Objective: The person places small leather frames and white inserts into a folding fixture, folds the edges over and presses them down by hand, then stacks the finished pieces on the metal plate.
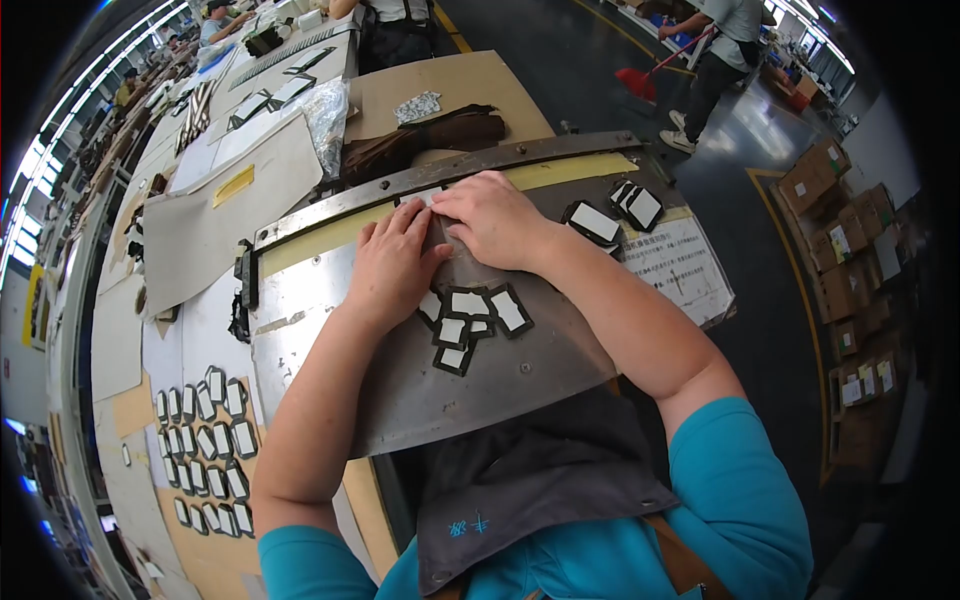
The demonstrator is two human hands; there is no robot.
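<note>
A steel plate [330, 360] lies in front of me, with a metal bar [400, 182] along its far side. My left hand [393, 258] and my right hand [497, 222] meet at this bar, fingertips pressed together on a small white piece with dark edging [420, 197]. Fingers cover most of that piece. Several loose dark-edged white pieces [510, 311] lie in an overlapping cluster on the plate, just below my hands. Beyond my right hand, more of these pieces [594, 222] rest at the plate's right end.
Rows of similar pieces [205, 440] lie on the table to the left. Brown material [430, 140] sits on cardboard behind the bar. A printed sheet [680, 265] is at the right. Boxes [850, 240] stand by the aisle, where a person [725, 50] holds a red dustpan [637, 84].
</note>
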